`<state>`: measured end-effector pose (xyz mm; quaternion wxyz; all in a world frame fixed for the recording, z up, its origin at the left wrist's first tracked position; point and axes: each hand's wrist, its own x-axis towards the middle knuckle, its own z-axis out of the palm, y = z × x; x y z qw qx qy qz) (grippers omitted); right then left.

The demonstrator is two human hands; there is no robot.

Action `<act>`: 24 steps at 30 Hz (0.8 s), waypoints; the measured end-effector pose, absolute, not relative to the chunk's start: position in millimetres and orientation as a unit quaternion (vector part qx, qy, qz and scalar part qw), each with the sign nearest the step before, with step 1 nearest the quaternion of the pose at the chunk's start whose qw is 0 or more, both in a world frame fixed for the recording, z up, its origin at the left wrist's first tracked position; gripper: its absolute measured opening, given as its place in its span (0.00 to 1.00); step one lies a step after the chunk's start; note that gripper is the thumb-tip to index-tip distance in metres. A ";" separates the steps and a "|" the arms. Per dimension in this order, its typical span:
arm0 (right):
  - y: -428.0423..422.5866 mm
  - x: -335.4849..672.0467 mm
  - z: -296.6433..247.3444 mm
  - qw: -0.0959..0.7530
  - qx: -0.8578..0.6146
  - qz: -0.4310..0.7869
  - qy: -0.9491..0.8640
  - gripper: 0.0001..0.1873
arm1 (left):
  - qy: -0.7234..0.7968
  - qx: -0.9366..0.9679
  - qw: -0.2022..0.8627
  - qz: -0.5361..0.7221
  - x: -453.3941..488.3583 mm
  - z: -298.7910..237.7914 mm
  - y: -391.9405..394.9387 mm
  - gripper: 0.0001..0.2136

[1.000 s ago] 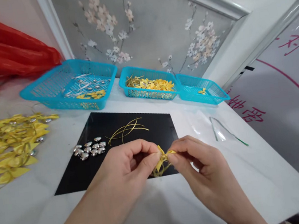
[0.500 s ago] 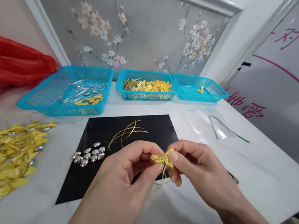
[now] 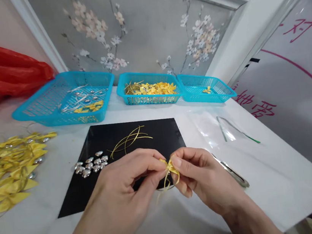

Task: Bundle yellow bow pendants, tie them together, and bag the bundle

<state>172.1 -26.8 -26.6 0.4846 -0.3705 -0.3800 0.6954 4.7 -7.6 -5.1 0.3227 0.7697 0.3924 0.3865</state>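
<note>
While the small yellow ribbon bow [image 3: 168, 166] is pinched at its centre between the left hand [image 3: 131, 189] and the right hand [image 3: 202, 178], near the black mat [image 3: 112, 138], both grips are closed on it. It is judged light, soft and easily crushed, so hold is best taken at the knot, with its thin gold cord [image 3: 165, 185] left dangling.

Beyond the fingers, on a black sheet [image 3: 163, 131], lie gold threads [image 3: 128, 139] and silver hearts [image 3: 91, 164]. Farther off stand 3 blue baskets [image 3: 62, 102]. Scissors [image 3: 232, 172] lie beside them.
</note>
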 end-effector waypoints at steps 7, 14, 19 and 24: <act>-26.8 174.7 -22.0 0.485 -0.401 0.656 -0.417 0.11 | 0.376 0.798 0.279 0.380 1.5 -4.9 -6.0 0.09; -34.3 179.1 -16.6 0.490 -0.499 0.424 -0.575 0.08 | 0.414 0.714 0.415 0.383 7.5 0.4 -3.5 0.05; -36.6 178.4 -19.7 0.489 -0.511 0.296 -0.642 0.06 | 0.445 0.641 0.513 0.358 5.3 1.1 -3.5 0.05; -36.3 172.2 -16.7 0.493 -0.489 0.208 -0.688 0.08 | 0.440 0.588 0.586 0.342 6.1 1.7 -6.1 0.04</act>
